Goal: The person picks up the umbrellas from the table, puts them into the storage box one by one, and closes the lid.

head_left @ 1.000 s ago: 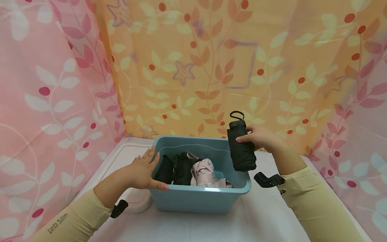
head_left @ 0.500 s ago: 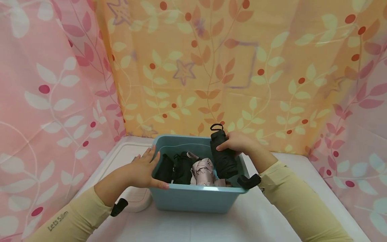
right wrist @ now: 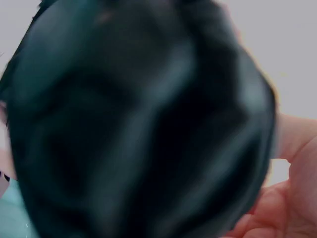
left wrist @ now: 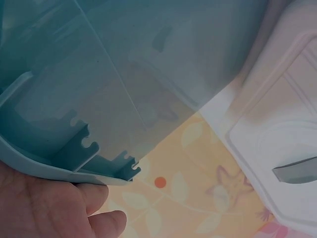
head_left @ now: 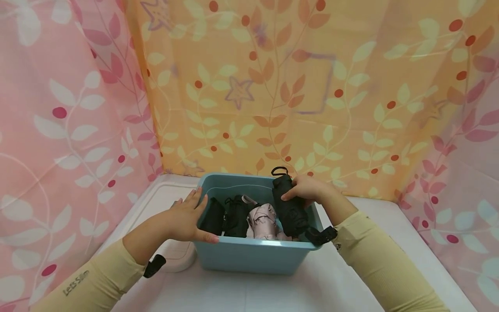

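Observation:
A folded black umbrella (head_left: pixel 290 208) with a wrist loop at its top is gripped by my right hand (head_left: pixel 309 190). It tilts down into the right end of a blue plastic bin (head_left: pixel 253 255). The right wrist view is mostly filled by the umbrella's blurred dark fabric (right wrist: pixel 143 124). My left hand (head_left: pixel 183 221) rests on the bin's left rim, fingers spread. In the left wrist view its fingers (left wrist: pixel 94 198) touch the underside of the rim. Inside the bin, left to right, lie a black folded umbrella (head_left: pixel 213 219), another black one (head_left: pixel 236 219) and a pale pink one (head_left: pixel 262 221).
A white lid (head_left: pixel 175 255) lies flat on the table to the left of the bin, partly behind my left arm. The white table (head_left: pixel 249 294) is enclosed by a yellow patterned curtain (head_left: pixel 249 86) behind and pink ones at both sides.
My right hand has carried the black umbrella leftward and down, from over the bin's right edge into its right end. The left hand has stayed on the rim.

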The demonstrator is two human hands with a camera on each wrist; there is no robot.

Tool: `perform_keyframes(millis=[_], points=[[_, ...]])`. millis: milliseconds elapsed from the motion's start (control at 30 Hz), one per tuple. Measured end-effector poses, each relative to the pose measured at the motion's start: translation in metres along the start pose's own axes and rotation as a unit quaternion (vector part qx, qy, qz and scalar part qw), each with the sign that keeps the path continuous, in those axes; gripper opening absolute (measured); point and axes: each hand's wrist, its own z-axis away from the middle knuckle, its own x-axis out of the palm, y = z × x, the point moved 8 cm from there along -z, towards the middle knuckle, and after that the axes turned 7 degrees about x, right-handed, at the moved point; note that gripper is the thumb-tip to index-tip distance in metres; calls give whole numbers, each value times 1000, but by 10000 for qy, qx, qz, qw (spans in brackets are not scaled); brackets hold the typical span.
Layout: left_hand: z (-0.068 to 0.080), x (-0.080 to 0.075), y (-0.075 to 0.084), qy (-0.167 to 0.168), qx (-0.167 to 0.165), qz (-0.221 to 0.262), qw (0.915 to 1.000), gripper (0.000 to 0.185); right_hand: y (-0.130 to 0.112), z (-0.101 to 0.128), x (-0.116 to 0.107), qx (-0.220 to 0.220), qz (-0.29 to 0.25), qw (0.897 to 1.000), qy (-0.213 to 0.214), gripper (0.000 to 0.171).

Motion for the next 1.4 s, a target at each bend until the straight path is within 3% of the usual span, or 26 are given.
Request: perform_keyframes(millis=[500,833,1400], points=[[-1,-1,2,-3,48,-24,10000,125,9,-4,-2,109,338,9994,43,49],[0,-3,2,-31,-33,30,10000,125,9,3,-6,182,-268,9985,-445,93],[0,0,1,-8,9,66,10000,126,9,2,-4,66,-434,9975,-561,94]])
